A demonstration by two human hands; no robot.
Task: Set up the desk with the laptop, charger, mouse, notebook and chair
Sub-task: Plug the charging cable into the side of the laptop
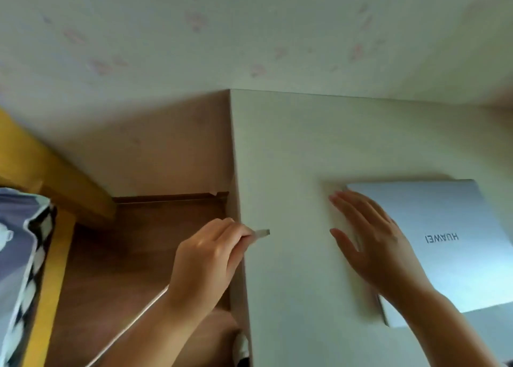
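Closed silver laptop flat on white desk, charger plug at desk's left edge

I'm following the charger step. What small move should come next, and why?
Probably carry the grey charger plug, pinched in the left hand, rightward to the closed silver laptop's near left edge. The right hand lies flat, steadying it, and the plug sits apart from it.

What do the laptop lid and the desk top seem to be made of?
Laptop: probably brushed or anodised metal; silver matte lid with soft sheen and dark printed logo, though painted plastic is possible. Desk: likely laminated board; flat off-white matte surface, sharp straight edges, no visible grain.
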